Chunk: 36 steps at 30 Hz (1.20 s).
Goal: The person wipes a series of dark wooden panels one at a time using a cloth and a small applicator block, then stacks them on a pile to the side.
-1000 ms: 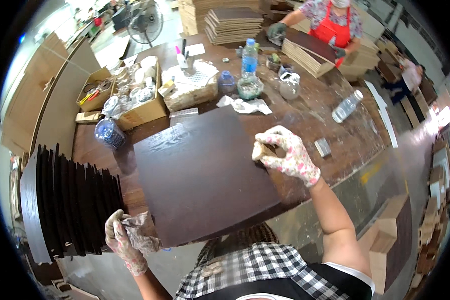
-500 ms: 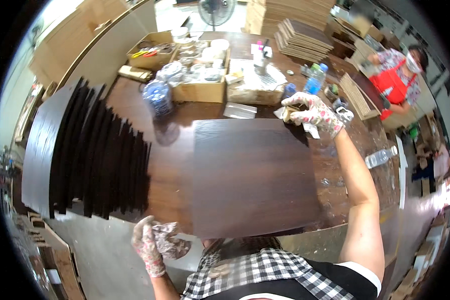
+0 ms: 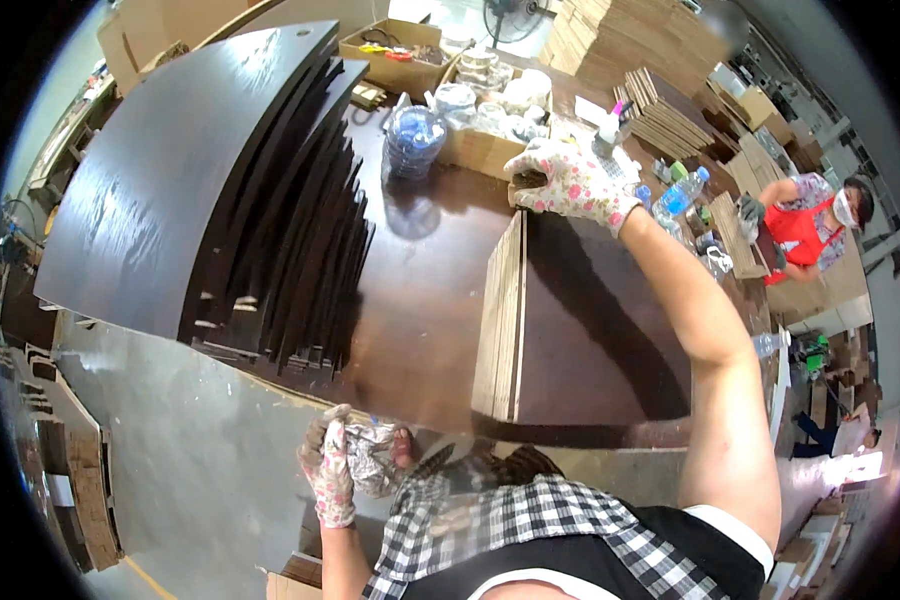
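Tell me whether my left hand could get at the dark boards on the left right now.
Probably yes: no loose object shows between the left hand and the dark boards. It is holding a crumpled cloth, though, which may hamper its grip.

White pink-floral gloves (image 3: 575, 187), dark brown panels (image 3: 580, 350)

Board stack (image 3: 595, 350) with a small block and a rag
The stack lies flat, dark brown on top, pale layered edges showing on its left. The brown block (image 3: 526, 181), partly hidden in a grip, is at the stack's far left corner; the crumpled greyish rag (image 3: 372, 462) is held apart, beyond its near left corner.
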Motion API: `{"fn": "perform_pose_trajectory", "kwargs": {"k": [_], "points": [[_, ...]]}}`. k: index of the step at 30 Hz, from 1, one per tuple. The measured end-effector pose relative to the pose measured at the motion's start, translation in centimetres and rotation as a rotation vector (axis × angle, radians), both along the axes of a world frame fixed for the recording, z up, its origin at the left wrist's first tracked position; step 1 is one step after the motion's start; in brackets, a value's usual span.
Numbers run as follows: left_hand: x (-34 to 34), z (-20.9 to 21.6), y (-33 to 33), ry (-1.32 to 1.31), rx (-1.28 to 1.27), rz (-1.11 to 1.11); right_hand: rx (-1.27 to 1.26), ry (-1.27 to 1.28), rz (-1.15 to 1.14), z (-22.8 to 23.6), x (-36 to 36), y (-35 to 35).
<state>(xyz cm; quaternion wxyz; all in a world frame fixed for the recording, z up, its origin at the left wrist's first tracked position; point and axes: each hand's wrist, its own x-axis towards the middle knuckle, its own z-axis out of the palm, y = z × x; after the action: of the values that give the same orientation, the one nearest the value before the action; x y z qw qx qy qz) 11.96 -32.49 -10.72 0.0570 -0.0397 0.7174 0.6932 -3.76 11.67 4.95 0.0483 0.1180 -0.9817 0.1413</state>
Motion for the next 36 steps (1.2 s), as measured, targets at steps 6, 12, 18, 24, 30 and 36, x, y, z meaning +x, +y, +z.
{"fn": "perform_pose_trajectory", "kwargs": {"k": [6, 12, 18, 24, 30, 36], "points": [[-2.3, 2.1, 1.4, 0.009, 0.139, -0.165, 0.146, 0.102, 0.091, 0.1, 9.4, -6.1], [-5.6, 3.3, 4.5, 0.062, 0.181, -0.431, -0.112, -0.129, 0.161, 1.6, 22.2, -15.0], [-8.5, 12.6, 11.3, 0.422, 0.334, -0.389, -1.204, 0.070, -0.289, 1.3, 30.3, -11.0], [-4.8, 17.9, 23.6, 1.060, 0.115, -1.059, -1.367, 0.353, -0.470, -0.3, 34.9, -5.3], [-7.6, 12.4, 31.6, 1.356, -0.256, -1.136, -1.481, 0.421, -0.610, -0.5, 39.8, -1.8], [-13.0, 8.6, 38.8, 1.219, -0.596, -1.004, -1.583, 0.509, -0.654, -4.0, 42.7, 1.8]]}}
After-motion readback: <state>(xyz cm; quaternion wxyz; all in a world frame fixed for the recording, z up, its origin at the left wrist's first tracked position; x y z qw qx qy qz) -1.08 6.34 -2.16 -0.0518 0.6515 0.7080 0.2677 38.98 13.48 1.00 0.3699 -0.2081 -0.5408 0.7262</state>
